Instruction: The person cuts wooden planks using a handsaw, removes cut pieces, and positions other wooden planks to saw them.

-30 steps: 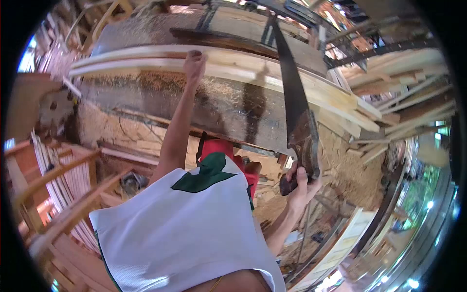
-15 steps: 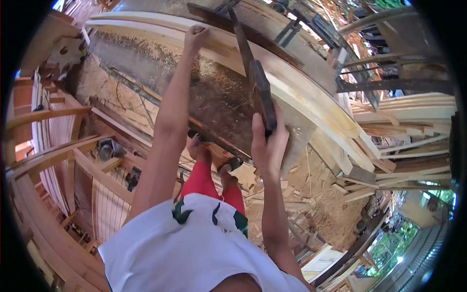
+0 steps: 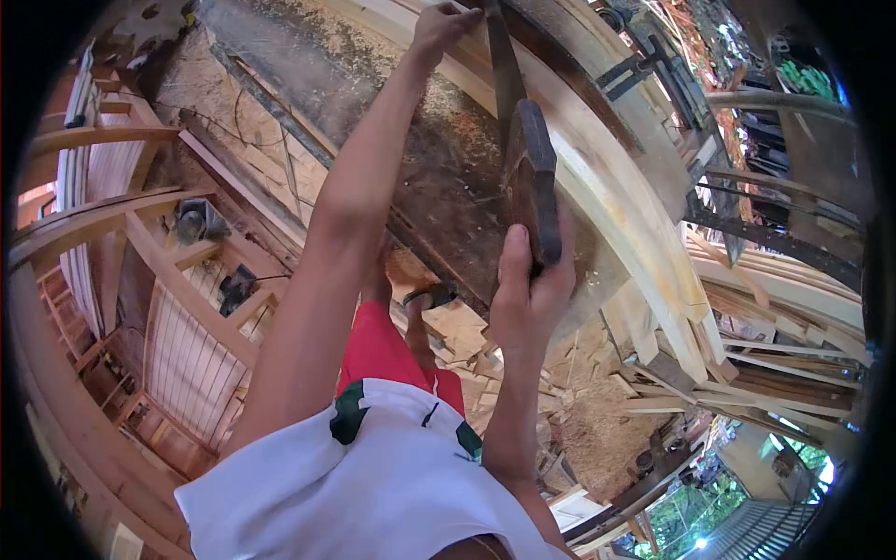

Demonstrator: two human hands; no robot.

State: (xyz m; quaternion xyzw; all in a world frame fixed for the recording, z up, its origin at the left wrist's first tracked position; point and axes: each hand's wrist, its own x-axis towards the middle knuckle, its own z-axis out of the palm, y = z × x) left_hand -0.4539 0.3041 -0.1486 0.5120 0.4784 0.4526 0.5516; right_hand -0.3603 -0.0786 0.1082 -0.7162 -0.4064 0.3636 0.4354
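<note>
My right hand (image 3: 534, 303) is wrapped around the dark wooden handle of a handsaw (image 3: 532, 182). The saw's long blade points away from me, toward the top of the view, over long pale timber boards (image 3: 616, 201) on a dusty workbench (image 3: 448, 191). My left hand (image 3: 441, 30) is at the top, over the boards and close beside the far part of the blade. Its fingers are bent and drawn together toward the blade's edge; whether they touch it or pinch something small I cannot tell.
Sawdust and wood offcuts cover the ground (image 3: 607, 434). A curved timber frame (image 3: 177, 271) stands on the left, with a power tool (image 3: 198, 222) on it. Stacked lumber (image 3: 784, 308) lies to the right. A dark metal clamp-like piece (image 3: 644, 65) sits beyond the boards.
My left hand has moved right and farther away, from a closed fist over the boards to beside the saw blade. The view has shifted; the right hand still grips the saw.
</note>
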